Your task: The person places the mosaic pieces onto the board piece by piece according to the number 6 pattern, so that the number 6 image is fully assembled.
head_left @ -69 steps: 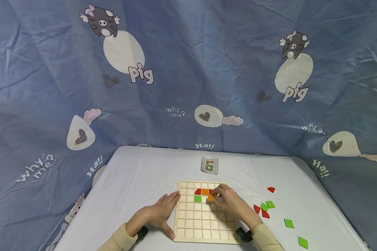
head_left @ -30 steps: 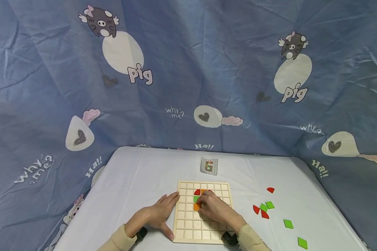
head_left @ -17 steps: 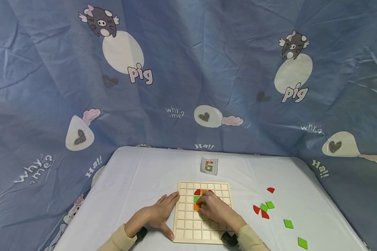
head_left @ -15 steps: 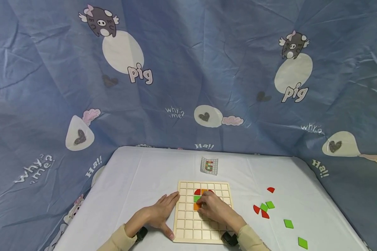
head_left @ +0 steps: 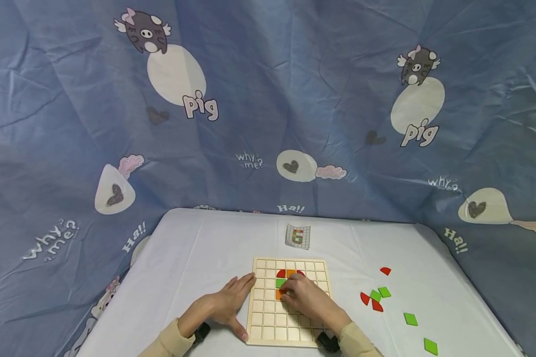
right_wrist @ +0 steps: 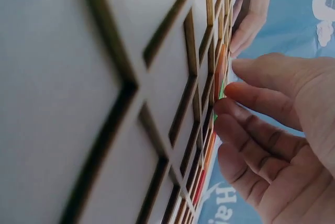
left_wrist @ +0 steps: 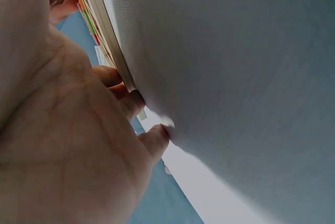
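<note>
My left hand [head_left: 229, 302] rests along the left edge of a wooden grid board [head_left: 268, 320], fingers extended and thumb near the front corner. In the left wrist view its fingertips touch the board's side. My right hand [head_left: 310, 299] reaches over the grid. Its thumb and index finger pinch an orange square tile [head_left: 279, 295] at one cell, partly covering it. Just above lies a green square tile [head_left: 280, 283]. A red quarter-round tile [head_left: 281, 273], another orange tile [head_left: 291, 273] and a second red quarter-round [head_left: 300, 272] form a row behind. Cells beneath the right hand are hidden.
A small printed card [head_left: 298, 236] with a coloured grid pattern lies behind the board. Loose green tiles [head_left: 410, 319] and red quarter-rounds [head_left: 385, 270] are scattered on the white table [head_left: 196, 263] to the right. A blue patterned cloth [head_left: 250, 124] hangs behind.
From above the grid's upper right cells, the right hand has moved left and nearer with the orange tile, now at the cell below the green one. The left hand stays in place.
</note>
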Motion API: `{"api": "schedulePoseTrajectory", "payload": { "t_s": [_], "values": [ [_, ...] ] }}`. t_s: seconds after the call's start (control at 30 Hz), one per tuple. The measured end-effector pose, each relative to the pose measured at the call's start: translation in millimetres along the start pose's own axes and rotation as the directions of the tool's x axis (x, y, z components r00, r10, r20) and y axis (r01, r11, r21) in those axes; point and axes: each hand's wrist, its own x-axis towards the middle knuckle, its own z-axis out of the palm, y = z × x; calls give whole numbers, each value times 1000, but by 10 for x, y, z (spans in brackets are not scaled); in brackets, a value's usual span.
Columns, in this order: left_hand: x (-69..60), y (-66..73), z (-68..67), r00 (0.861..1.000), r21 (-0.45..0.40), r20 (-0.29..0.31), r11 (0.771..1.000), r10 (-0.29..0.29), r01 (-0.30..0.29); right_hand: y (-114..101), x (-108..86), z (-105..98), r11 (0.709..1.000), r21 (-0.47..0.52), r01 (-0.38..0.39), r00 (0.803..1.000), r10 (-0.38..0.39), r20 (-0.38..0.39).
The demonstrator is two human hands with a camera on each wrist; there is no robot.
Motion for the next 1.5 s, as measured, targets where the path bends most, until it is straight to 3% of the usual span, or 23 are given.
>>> {"api": "schedulePoseTrajectory", "payload": {
  "t_s": [0.4, 0.6, 0.77, 1.07, 1.37, 1.5],
  "values": [
    [-13, 24, -28, 1000, -12, -3, 1000, -9, 9, 208, -149, -163, 994, 107, -36, 998, 41, -48],
    [-7, 27, -18, 1000, -5, -5, 1000, -12, 12, 371, -319, -279, 979, 177, -98, 993, 108, -48],
    [0, 16, -5, 1000, -18, -7, 1000, -5, 5, 532, -519, -409, 970, 184, -159, 980, 178, -92],
    [-12, 9, -5, 1000, -20, -7, 1000, 11, -11, 911, -988, -615, 921, 226, -316, 926, 352, -137],
    [-19, 24, -21, 1000, -42, -7, 999, 11, -11, 1301, -1448, -826, 860, 165, -483, 839, 509, -191],
    [-13, 15, -16, 1000, -41, -2, 999, 11, -11, 1402, -1577, -871, 825, 122, -552, 809, 566, -161]
  ]
}}
